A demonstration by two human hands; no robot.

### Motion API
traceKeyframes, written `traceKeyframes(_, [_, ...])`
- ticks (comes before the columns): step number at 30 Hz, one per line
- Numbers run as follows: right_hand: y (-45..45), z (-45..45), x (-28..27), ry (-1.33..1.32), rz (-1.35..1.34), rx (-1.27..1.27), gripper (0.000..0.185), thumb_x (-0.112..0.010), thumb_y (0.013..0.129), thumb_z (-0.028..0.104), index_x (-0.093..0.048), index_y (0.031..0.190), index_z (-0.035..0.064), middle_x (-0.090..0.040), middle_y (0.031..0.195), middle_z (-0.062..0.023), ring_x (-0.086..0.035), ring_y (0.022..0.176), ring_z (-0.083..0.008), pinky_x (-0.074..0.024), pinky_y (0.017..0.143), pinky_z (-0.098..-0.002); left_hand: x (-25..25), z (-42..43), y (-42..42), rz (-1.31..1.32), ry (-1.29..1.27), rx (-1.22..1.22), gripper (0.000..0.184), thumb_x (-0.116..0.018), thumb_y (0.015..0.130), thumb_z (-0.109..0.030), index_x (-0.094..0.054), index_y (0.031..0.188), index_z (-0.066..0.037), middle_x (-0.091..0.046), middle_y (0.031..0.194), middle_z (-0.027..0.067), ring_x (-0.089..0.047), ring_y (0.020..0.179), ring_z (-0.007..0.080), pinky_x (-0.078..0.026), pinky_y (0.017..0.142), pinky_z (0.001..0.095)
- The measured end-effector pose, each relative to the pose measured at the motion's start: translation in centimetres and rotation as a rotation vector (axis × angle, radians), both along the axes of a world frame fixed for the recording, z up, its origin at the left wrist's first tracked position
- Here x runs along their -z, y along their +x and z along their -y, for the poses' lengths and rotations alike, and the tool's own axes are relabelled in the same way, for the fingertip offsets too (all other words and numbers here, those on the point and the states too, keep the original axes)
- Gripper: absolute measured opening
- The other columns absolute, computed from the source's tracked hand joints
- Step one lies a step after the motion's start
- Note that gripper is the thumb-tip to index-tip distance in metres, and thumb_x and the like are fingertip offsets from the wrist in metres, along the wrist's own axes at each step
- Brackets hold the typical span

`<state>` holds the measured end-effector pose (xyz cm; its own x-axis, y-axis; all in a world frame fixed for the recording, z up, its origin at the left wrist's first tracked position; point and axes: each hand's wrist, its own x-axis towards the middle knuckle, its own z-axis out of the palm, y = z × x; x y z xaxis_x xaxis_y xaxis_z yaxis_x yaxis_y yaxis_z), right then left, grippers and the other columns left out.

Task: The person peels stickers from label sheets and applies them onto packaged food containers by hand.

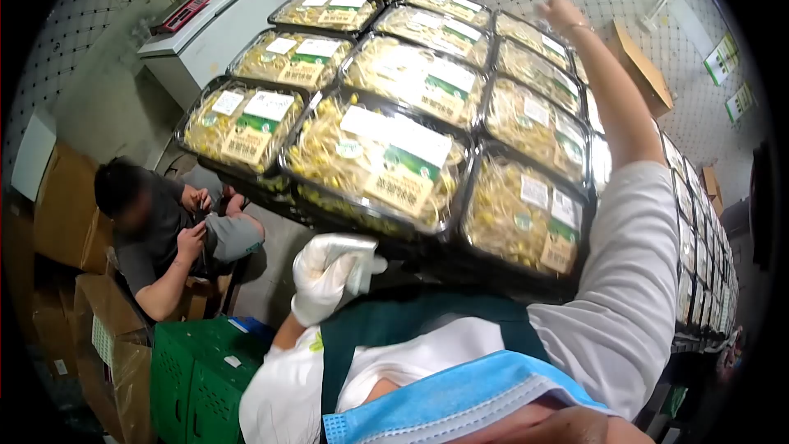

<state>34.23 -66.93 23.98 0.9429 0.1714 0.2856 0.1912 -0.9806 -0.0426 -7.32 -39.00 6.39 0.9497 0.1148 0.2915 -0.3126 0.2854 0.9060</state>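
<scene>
Stacked black plastic trays of bean sprouts, with clear tops and white and green labels, fill the space in front of me. My left hand, in a white glove, is closed just below the near edge of the stack. A pale, shiny flat piece shows at its fingers, but I cannot make out what it is. My right hand is bare and stretched out over the far right trays. Its fingers look curled, but they are blurred, and whatever may be in them is hidden.
A seated person at the left holds a small dark thing. Green crates and cardboard boxes stand near them. A white chest freezer carries a red scale. More stacked trays line the right side.
</scene>
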Motion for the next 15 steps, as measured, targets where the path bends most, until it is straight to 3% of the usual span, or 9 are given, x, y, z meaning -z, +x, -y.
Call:
traceKeyframes(1, [2.4,0.7,1.7,-0.039,0.088,0.047,0.032,-0.045,0.078,0.033,-0.057,0.084,0.0042,-0.059,0.081,-0.0159,-0.056,0.076,-0.0262,-0.0424,0.068,-0.0355,0.8,-0.8,-0.3,-0.01,-0.004,-0.057,0.012,-0.042,0.083,-0.001,-0.051,0.088,0.005,-0.061,0.076,0.0148,-0.055,0.055,0.0107,-0.043,0.05,0.0196])
traceKeyframes(5, [5.1,0.0,6.7,-0.17,0.012,-0.01,0.037,-0.042,0.078,0.037,-0.052,0.095,0.0051,-0.056,0.089,-0.0205,-0.054,0.088,-0.0329,-0.041,0.075,-0.0389,3.0,-3.4,-1.9,-0.229,0.093,-0.33,0.008,-0.046,0.08,0.002,-0.05,0.086,0.003,-0.06,0.078,0.013,-0.056,0.062,0.0113,-0.046,0.056,0.0221])
traceKeyframes(7, [4.3,-0.2,6.5,-0.185,-0.067,0.05,0.042,-0.041,0.078,0.039,-0.047,0.103,0.0064,-0.055,0.096,-0.0206,-0.051,0.093,-0.0333,-0.04,0.078,-0.0385,3.3,-3.5,-1.9,-0.291,0.035,-0.31,0.007,-0.046,0.077,0.005,-0.05,0.082,0.001,-0.059,0.082,0.0129,-0.056,0.068,0.0127,-0.047,0.061,0.0233])
traceKeyframes(9, [3.1,-0.5,5.4,-0.217,-0.134,0.284,0.037,-0.039,0.081,0.031,-0.044,0.111,0.0104,-0.049,0.111,-0.017,-0.047,0.103,-0.0304,-0.0383,0.084,-0.0396,3.3,-3.5,-1.5,-0.173,0.175,-0.39,0.008,-0.048,0.074,0.007,-0.048,0.077,-0.001,-0.059,0.082,0.0121,-0.056,0.069,0.0127,-0.046,0.062,0.023])
traceKeyframes(11, [4.7,1.3,5.3,-0.289,-0.162,0.339,0.041,-0.036,0.083,0.035,-0.042,0.115,0.0113,-0.043,0.119,-0.0147,-0.043,0.108,-0.0293,-0.0358,0.087,-0.0394,3.4,-4.1,-1.7,-0.154,0.206,-0.376,0.011,-0.048,0.072,0.008,-0.048,0.079,0.0,-0.059,0.085,0.0138,-0.057,0.072,0.0136,-0.046,0.064,0.0234])
traceKeyframes(13, [4.6,2.3,5.2,-0.261,-0.005,0.138,0.046,-0.034,0.084,0.04,-0.039,0.119,0.0106,-0.04,0.122,-0.0142,-0.041,0.11,-0.0305,-0.0332,0.091,-0.0377,4.2,-4.9,-2.0,-0.26,-0.053,-0.183,0.019,-0.046,0.071,0.01,-0.051,0.087,0.002,-0.057,0.091,0.0163,-0.057,0.078,0.0156,-0.046,0.068,0.0248])
traceKeyframes(14, [4.5,2.1,5.8,-0.24,-0.101,-0.015,0.05,-0.033,0.084,0.042,-0.036,0.121,0.0087,-0.039,0.123,-0.014,-0.04,0.111,-0.0319,-0.0311,0.093,-0.0357,4.0,-5.1,-1.9,-0.297,-0.047,-0.142,0.029,-0.043,0.071,0.012,-0.05,0.098,0.003,-0.055,0.097,0.0187,-0.057,0.084,0.0205,-0.047,0.072,0.0281])
traceKeyframes(15, [3.9,2.1,7.4,-0.133,-0.194,-0.266,0.052,-0.033,0.084,0.043,-0.036,0.122,0.0076,-0.038,0.123,-0.0172,-0.04,0.11,-0.0328,-0.0305,0.093,-0.0345,3.6,-4.9,-1.4,-0.296,-0.049,-0.132,0.029,-0.043,0.071,0.012,-0.05,0.098,0.003,-0.055,0.097,0.0187,-0.057,0.084,0.0205,-0.047,0.072,0.0281])
